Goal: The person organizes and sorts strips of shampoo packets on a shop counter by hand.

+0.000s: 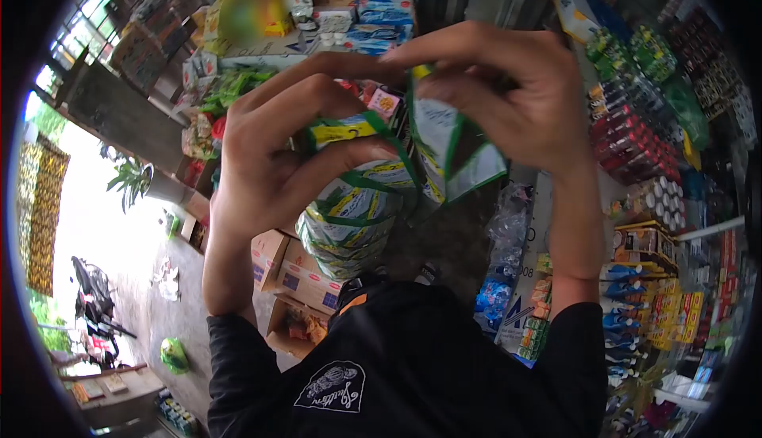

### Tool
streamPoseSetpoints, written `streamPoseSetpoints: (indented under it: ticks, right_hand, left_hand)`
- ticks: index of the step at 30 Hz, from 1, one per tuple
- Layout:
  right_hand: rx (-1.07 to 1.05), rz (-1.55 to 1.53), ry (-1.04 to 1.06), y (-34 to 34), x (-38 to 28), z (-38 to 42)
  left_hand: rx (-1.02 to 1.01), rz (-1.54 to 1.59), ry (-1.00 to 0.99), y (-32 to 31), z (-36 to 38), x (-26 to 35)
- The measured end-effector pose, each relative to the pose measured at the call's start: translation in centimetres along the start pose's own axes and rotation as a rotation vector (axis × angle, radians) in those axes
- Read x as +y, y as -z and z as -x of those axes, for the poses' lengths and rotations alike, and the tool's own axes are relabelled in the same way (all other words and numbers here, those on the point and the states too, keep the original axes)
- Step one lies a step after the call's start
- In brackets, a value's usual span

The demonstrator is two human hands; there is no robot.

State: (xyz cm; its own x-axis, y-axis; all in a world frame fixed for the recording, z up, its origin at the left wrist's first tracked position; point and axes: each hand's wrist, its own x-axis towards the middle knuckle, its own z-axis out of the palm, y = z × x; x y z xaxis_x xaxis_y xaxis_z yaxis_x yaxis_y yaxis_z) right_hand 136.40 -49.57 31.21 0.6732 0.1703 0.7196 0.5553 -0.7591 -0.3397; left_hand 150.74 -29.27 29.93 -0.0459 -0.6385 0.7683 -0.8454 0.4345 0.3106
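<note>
A long strip of joined sachets, white and yellow with green edges, hangs in folds in front of my body. My left hand is closed on it, its thumb pressed against the upper sachets and its fingers curled over the top. My right hand pinches another stretch of the same kind of sachets, which hangs down and folds open beneath the fingers. Both hands are raised close together, with fingertips nearly meeting above the strip. What lies behind the fingers is hidden.
Open cardboard boxes stand on the floor by my body. Packed goods and bottles fill shelves on the right. A counter with packets is ahead. A green bag lies on the floor, and a motorbike stands outside at left.
</note>
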Motion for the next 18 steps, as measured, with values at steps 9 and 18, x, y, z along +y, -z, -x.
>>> streamPoseSetpoints:
  ticks: [9, 18]
  right_hand:
    - [0.156, -0.025, 0.001, -1.2, -0.5, 3.0]
    - [0.560, 0.595, -0.307, 12.3, -1.3, 8.3]
  left_hand:
    - [0.013, 0.100, 0.195, -3.4, 0.8, -0.7]
    - [-0.046, 0.189, 0.103, -6.3, -0.7, -1.1]
